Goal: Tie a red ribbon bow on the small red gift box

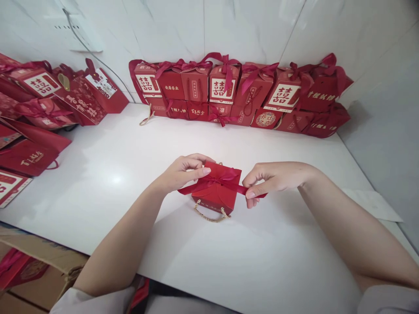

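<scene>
Two bare forearms, no rings or watch showing — short pale grey sleeves end above the elbows.

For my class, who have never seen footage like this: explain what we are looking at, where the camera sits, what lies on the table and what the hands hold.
One camera, worn on a person's head, looks down at their two bare hands. On the white table lies a small red paper gift box with a rope handle. The left hand pinches the dark red ribbon at the knot; the right hand pinches one ribbon end. A row of tied red gift boxes lines the wall, and more red gift bags lie on the left.
</scene>
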The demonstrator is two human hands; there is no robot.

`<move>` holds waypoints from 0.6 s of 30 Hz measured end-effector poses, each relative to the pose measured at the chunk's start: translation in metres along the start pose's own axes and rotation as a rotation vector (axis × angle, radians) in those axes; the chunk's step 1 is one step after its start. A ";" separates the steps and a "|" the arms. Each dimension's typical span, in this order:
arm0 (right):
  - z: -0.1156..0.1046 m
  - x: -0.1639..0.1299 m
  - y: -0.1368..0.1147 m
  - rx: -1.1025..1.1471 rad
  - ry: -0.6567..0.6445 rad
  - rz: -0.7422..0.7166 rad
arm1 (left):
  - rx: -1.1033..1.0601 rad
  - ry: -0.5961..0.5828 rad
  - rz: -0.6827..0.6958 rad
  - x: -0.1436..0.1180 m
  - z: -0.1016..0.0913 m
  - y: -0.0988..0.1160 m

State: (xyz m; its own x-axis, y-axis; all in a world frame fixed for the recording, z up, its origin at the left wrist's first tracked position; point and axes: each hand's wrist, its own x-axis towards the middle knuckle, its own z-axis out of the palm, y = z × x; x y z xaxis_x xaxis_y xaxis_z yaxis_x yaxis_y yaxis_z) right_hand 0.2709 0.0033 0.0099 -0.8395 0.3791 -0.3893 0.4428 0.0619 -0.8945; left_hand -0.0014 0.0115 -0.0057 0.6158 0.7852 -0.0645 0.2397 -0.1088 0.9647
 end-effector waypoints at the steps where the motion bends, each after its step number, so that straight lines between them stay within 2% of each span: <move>1: 0.000 -0.001 0.001 0.012 -0.009 0.007 | 0.005 -0.001 0.000 0.000 0.000 0.000; 11: -0.008 0.010 0.025 0.118 -0.141 0.078 | 0.056 -0.023 0.030 0.001 0.001 -0.004; 18: -0.009 0.019 0.037 0.085 -0.106 0.054 | 0.044 -0.054 0.036 -0.001 0.000 -0.006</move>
State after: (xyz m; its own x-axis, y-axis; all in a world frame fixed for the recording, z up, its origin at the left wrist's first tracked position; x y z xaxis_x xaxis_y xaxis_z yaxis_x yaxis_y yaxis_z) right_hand 0.2735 0.0208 -0.0286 -0.8460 0.2795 -0.4541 0.4635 -0.0355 -0.8854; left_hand -0.0029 0.0115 -0.0121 0.6636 0.7467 -0.0448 0.2491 -0.1641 0.9545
